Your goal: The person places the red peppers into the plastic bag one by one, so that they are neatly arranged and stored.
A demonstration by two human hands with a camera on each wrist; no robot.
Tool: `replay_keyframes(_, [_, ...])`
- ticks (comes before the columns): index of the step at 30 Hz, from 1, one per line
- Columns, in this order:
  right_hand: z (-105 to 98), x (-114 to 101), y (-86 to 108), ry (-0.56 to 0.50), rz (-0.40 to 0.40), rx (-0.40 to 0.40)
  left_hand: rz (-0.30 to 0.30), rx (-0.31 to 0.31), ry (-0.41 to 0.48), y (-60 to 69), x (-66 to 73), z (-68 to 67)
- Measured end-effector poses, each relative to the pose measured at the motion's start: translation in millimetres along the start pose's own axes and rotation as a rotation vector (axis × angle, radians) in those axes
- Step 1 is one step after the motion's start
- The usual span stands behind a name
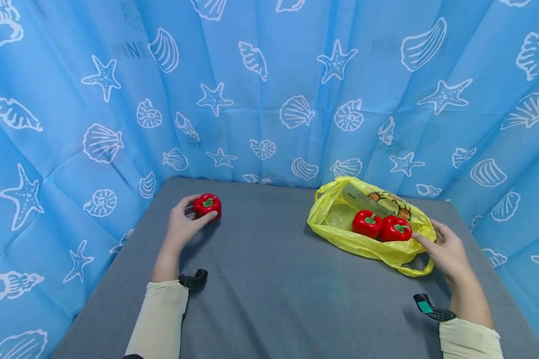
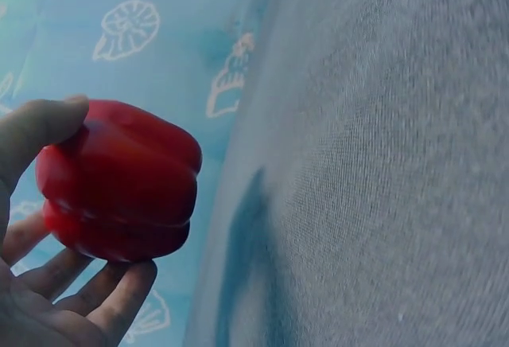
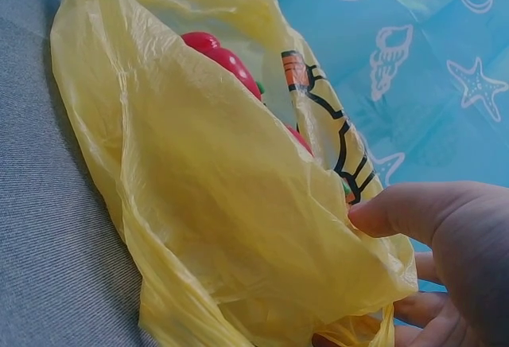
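My left hand (image 1: 184, 222) grips a red bell pepper (image 1: 208, 207) with a green stem, at the left of the table. In the left wrist view, the thumb is on one side of that pepper (image 2: 119, 184) and the fingertips on the other; a gap shows between it and the cloth. At the right, a yellow plastic bag (image 1: 350, 244) lies open, with two red bell peppers (image 1: 367, 224) side by side inside. My right hand (image 1: 449, 252) pinches the bag's right rim. The right wrist view has the thumb over the bag (image 3: 231, 204) edge, with other fingers partly hidden behind it.
A grey cloth covers the table (image 1: 269, 289). Behind it and along both sides hangs a blue curtain (image 1: 269, 89) with white shells and starfish. A loose bag handle (image 1: 419, 271) droops toward the front. Each wrist wears a black band (image 1: 435, 310).
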State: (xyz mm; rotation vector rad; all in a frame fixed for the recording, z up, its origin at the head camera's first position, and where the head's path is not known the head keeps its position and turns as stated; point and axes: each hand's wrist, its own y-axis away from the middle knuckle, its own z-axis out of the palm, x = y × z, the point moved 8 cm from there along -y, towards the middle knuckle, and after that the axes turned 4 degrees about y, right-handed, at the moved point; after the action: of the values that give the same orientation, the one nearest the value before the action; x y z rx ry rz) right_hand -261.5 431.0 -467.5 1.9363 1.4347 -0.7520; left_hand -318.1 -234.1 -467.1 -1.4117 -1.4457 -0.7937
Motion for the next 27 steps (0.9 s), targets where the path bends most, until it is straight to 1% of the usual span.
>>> replay_keyframes(5, [-0.8, 0.0, 0.1, 0.000, 0.005, 0.002, 0.006, -0.025, 0.015, -0.7, 3.1, 6.4])
replay_keyframes(13, [-1.6, -0.3, 1.1, 0.005, 0.008, 0.011, -0.024, -0.063, 0.022, 0.8, 6.5, 16.5])
replay_keyframes(23, [-1.9, -0.1, 1.9, 0.005, 0.011, 0.006, 0.001, -0.092, 0.017, 1.9, 11.9, 28.7])
replay_keyframes(27, [-1.8, -0.5, 1.7, 0.013, 0.014, 0.007, 0.019, -0.102, 0.021, 3.0, 15.1, 33.5])
